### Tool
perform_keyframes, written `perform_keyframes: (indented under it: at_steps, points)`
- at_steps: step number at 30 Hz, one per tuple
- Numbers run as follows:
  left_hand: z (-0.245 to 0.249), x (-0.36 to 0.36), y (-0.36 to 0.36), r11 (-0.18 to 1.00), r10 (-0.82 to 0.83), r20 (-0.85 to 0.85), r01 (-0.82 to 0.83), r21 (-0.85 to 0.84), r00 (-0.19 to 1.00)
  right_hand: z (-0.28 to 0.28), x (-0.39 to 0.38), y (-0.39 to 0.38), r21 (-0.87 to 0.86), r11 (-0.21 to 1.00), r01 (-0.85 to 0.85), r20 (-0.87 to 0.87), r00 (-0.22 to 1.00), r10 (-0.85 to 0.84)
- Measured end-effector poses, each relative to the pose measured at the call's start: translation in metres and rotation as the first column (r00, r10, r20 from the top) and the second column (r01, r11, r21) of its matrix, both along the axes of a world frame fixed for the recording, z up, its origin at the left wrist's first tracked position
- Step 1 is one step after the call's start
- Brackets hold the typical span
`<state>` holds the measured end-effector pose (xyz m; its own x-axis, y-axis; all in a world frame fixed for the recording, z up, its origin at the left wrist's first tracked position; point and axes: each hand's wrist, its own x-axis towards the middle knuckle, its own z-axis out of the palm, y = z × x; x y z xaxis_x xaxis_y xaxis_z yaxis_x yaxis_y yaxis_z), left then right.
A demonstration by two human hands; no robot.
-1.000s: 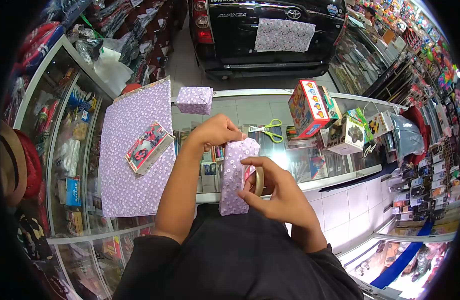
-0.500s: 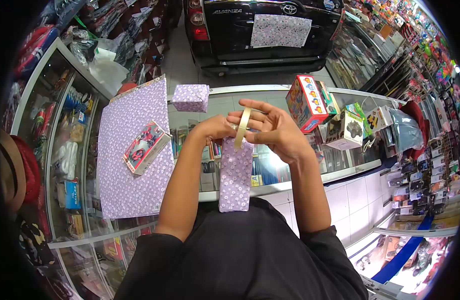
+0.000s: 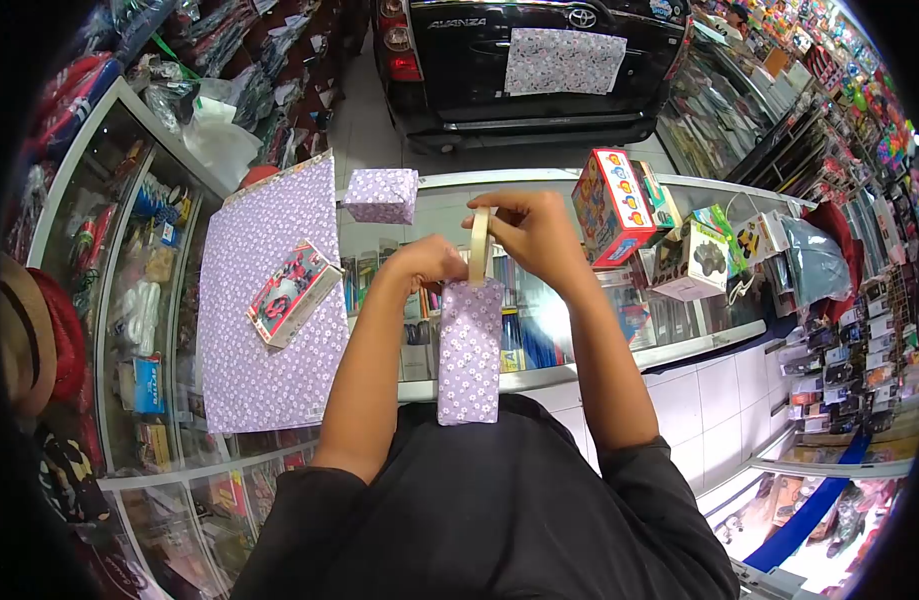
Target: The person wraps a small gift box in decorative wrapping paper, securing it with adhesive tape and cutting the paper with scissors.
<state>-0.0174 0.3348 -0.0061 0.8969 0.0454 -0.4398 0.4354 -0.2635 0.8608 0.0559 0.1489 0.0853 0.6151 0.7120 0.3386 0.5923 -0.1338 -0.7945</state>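
My left hand grips the far end of a long box wrapped in purple flowered paper, which stands on end between the glass counter and my body. Just above that end, my right hand holds a roll of clear tape upright on its edge. The two hands are close together over the box's top.
On the glass counter lie a sheet of purple wrapping paper with a red toy box on it, a small wrapped box, and several toy boxes at the right. A black car is parked beyond.
My right hand brought the tape roll from beside the box's middle up to its far end, then closed its fingers around the roll. The wrapped box has been stood straighter.
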Motion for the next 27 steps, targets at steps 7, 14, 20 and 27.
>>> perform_keyframes:
  at_steps: [7,14,20,27]
  points:
    - [0.001,-0.007,0.001,0.997,0.073,0.105,-0.075,0.018,0.992,-0.011,0.007,0.007,-0.002,1.0,-0.016,-0.059,0.998,0.016]
    - [0.057,-0.049,-0.01,0.848,-0.191,0.472,-0.098,0.521,0.861,-0.018,0.004,0.009,0.01,1.0,0.028,-0.011,1.0,-0.027]
    - [0.052,-0.043,-0.027,0.955,0.015,0.53,0.145,-0.259,0.848,-0.015,0.001,0.007,-0.027,0.998,0.054,0.03,0.998,-0.053]
    - [0.055,-0.04,-0.029,0.966,0.064,0.581,0.097,-0.242,0.811,-0.028,-0.014,-0.051,-0.42,0.777,0.468,0.486,0.84,-0.244]
